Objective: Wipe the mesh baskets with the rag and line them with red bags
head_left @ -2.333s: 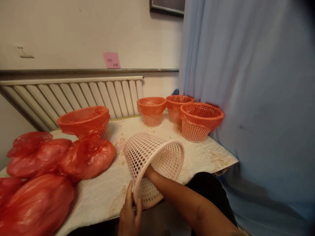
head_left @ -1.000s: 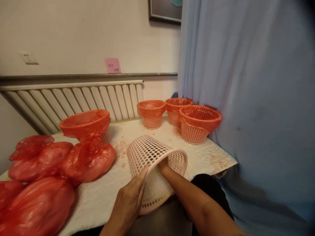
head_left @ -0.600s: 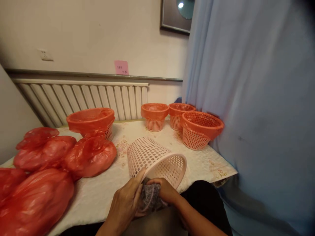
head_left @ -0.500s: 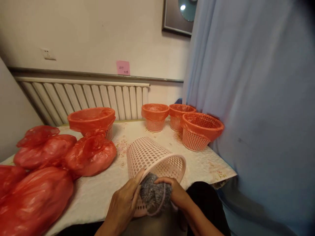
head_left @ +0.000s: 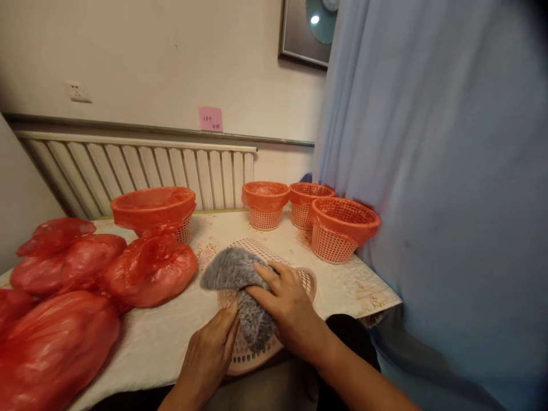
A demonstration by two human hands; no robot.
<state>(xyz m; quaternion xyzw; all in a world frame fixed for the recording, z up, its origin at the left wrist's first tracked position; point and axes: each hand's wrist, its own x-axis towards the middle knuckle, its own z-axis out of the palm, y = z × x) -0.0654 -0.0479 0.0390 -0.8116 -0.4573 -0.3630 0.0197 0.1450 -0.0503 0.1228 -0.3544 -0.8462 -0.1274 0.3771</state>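
Note:
A pale pink perforated basket [head_left: 311, 282] lies on its side at the table's front edge, its mouth facing right. Across its outer wall lies a fluffy grey cloth [head_left: 233, 268], hiding much of the basket. My right hand [head_left: 285, 302] grips the cloth, fingers pointing up and left over it. My left hand [head_left: 212, 348] is at the basket's lower left, fingers pressed together by the cloth's edge; whether they pinch the basket or the cloth is hard to tell.
Red bags [head_left: 149, 271] crowd the table's left side. A red-lined basket [head_left: 154, 208] stands behind them. More lined baskets [head_left: 265, 197] stand at the back right. A blue curtain [head_left: 428, 171] hangs on the right. Behind the table is a radiator [head_left: 214, 174].
The grey cloth has moved from the basket's mouth up and left onto its outer wall, with my right hand on it. My left hand stays low beside the basket.

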